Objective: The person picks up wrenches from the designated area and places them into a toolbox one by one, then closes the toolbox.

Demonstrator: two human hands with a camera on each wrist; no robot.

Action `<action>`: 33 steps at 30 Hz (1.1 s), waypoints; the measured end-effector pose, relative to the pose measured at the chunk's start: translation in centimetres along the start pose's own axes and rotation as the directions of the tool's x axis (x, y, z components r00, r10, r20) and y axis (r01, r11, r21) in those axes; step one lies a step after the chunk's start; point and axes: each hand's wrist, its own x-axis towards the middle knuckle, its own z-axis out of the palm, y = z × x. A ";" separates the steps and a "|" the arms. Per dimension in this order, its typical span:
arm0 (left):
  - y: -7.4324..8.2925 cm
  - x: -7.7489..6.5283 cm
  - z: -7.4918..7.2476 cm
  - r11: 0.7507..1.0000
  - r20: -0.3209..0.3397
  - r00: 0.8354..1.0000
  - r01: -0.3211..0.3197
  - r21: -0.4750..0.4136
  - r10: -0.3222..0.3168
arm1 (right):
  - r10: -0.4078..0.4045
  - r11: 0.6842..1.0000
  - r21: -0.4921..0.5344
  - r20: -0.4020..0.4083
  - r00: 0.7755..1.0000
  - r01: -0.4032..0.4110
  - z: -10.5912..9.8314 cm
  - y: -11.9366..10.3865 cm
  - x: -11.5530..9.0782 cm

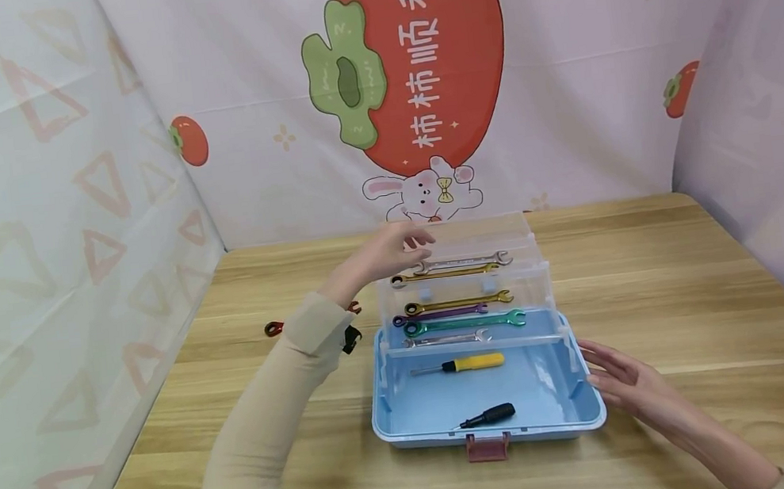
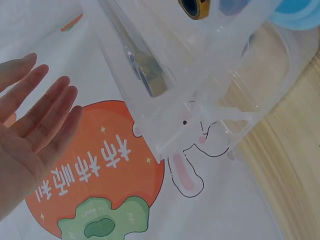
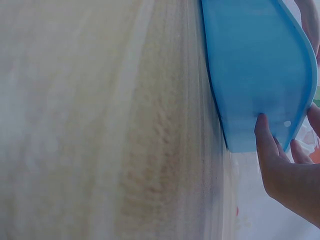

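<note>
A light blue toolbox (image 1: 491,433) stands open, its clear tiered trays (image 1: 540,292) raised at the back. Over the top tray my left hand (image 1: 393,250) hovers with nothing in it; the left wrist view shows its fingers extended. Just beside it lie a silver wrench (image 1: 462,263) and a gold wrench (image 1: 448,273). The lower tray carries another gold wrench (image 1: 459,302), a purple wrench (image 1: 442,315), a green wrench (image 1: 465,323) and a small silver wrench (image 1: 448,340). My right hand (image 1: 629,383) touches the box's right side, fingertips against the blue wall (image 3: 260,75).
Inside the base lie a yellow-handled screwdriver (image 1: 478,362) and a black screwdriver (image 1: 496,414). A pink latch (image 1: 487,448) hangs at the front. Left of the box, a red wrench (image 1: 274,328) and a black object (image 1: 350,340) are partly hidden by my left sleeve (image 1: 267,417).
</note>
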 end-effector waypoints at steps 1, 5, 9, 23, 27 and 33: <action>-0.2 -0.3 -0.1 1.000 -0.012 1.000 -0.002 -0.006 0.002 | -0.001 1.000 0.001 0.002 1.000 0.001 0.0 0.0 0.0; -0.9 -1.5 -0.4 1.000 -0.065 0.998 -0.007 -0.016 0.006 | 0.000 1.000 0.000 0.005 1.000 0.000 -0.1 0.0 0.0; -1.9 -2.6 -0.4 0.999 -0.108 0.994 0.006 -0.047 -0.011 | 0.001 1.000 0.000 0.008 1.000 -0.001 -0.1 0.0 0.0; -5.3 -6.1 0.4 0.981 -0.195 0.971 0.103 -0.163 -0.135 | 0.039 0.999 -0.034 -0.001 0.999 -0.039 0.1 -0.3 0.1; -6.7 -7.0 0.9 0.975 -0.209 0.961 0.145 -0.170 -0.179 | 0.024 0.999 -0.022 0.004 1.000 -0.024 0.0 -0.2 0.0; -8.7 -8.1 1.5 0.969 -0.216 0.955 0.167 -0.180 -0.204 | 0.026 0.999 -0.024 0.007 1.000 -0.026 0.0 -0.2 0.0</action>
